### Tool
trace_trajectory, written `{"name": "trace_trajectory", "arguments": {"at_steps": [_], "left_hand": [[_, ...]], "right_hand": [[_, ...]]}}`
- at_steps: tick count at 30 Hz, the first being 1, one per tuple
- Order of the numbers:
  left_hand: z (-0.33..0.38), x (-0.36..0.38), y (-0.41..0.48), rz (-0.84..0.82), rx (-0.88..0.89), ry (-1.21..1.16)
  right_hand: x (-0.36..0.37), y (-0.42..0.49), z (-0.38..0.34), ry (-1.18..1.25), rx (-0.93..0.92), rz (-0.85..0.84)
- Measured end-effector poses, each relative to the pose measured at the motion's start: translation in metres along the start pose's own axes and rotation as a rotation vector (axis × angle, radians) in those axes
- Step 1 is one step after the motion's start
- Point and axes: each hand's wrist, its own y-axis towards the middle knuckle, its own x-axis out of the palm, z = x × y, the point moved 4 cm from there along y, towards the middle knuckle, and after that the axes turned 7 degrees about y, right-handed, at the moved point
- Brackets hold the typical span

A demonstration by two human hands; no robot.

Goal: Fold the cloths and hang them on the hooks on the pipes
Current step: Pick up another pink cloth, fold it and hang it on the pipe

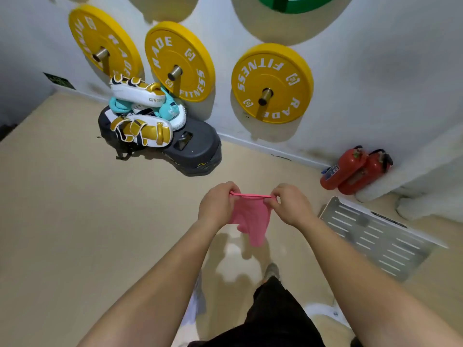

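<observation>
A small pink cloth (pixel 251 217) hangs in the air in front of me, above the beige floor. My left hand (pixel 218 204) pinches its top edge at the left corner. My right hand (pixel 290 204) pinches the same edge at the right corner. The top edge is stretched taut between the two hands, and the rest of the cloth droops below in loose folds. No hooks or pipes with hooks are in view.
Yellow weight plates (pixel 271 82) hang on pegs along the white wall ahead. Boxing pads (pixel 142 128) lie piled on a dark grey step block (pixel 195 151) at the wall. Two red fire extinguishers (pixel 350 171) lie at the right, with a slotted metal panel (pixel 375 236) on the floor nearby.
</observation>
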Motion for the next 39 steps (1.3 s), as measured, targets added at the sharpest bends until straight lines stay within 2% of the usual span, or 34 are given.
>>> {"name": "trace_trajectory", "arguments": {"at_steps": [9,14,20,27,32,35,39], "left_hand": [[0.164,0.009,0.103,0.066,0.168,-0.089],[0.243,0.027,0.131,-0.019,0.275,-0.045],[0.304,0.057,0.162,-0.123,0.4,-0.025],[0.352,0.06,0.22,-0.211,0.539,-0.108],[0.382,0.045,0.271,-0.199,0.658,-0.026],[0.39,0.037,0.302,-0.163,0.64,-0.018],[0.386,0.042,0.327,-0.117,0.528,-0.032]], "right_hand": [[-0.134,0.018,0.109,0.127,0.073,0.155],[-0.195,0.016,0.143,0.252,0.047,0.287],[-0.253,0.014,0.184,0.307,0.088,0.438],[-0.29,0.012,0.234,0.225,0.243,0.335],[-0.299,0.016,0.25,0.188,0.343,0.299],[-0.3,0.019,0.26,0.218,0.414,0.304],[-0.299,0.02,0.267,0.33,0.472,0.339]]}}
